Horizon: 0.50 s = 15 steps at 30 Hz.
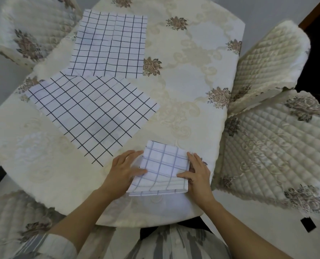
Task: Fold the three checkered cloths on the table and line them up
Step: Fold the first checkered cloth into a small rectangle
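Note:
A small folded checkered cloth (163, 165) lies near the table's front edge, folded into a thick square. My left hand (122, 171) holds its left side, thumb on top and fingers stretched beside it. On the right edge, my right hand (197, 172) has its thumb on the cloth and its fingers along the side. Two more checkered cloths lie flat and unfolded: one (93, 113) at the middle left, turned at an angle, and one (109, 45) behind it, its near corner overlapped by the angled cloth.
The round table (192, 71) wears a cream floral tablecloth. Quilted chairs stand at the right (271, 146), far left (33, 30) and near left (11, 221). The bare tablecloth spreads across the right half.

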Available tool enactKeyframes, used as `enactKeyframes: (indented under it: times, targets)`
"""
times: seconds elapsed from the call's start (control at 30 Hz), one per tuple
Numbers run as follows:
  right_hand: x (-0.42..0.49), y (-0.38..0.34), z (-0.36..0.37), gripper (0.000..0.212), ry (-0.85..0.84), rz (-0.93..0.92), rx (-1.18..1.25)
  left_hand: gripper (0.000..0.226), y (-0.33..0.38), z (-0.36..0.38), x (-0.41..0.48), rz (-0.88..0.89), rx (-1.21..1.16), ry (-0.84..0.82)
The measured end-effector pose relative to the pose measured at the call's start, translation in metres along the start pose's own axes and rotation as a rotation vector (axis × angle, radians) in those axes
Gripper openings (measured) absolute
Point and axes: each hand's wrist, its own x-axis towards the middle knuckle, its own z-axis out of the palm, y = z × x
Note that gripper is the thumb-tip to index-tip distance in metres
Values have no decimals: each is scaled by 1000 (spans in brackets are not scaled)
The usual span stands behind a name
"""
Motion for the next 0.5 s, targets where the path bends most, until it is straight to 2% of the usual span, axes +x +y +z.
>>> enactKeyframes:
  times: [0.2, 0.27, 0.33, 0.43, 0.5]
  targets:
    - [-11, 2, -11, 37, 20, 81, -17, 60, 1, 1, 6, -134, -106, -19]
    - [-13, 2, -11, 32, 15, 136, -30, 41, 0, 5, 11, -183, -118, -19]
    - [-15, 0, -12, 21, 14, 217, -23, 8, -3, 8, 14, -216, -125, 46]
    - [-17, -9, -16, 21, 7, 337, 10, 32, -2, 11, 18, -288, -148, 101]
    - [-17, -15, -18, 20, 9, 393, 21, 36, -1, 14, 22, -330, -157, 109]
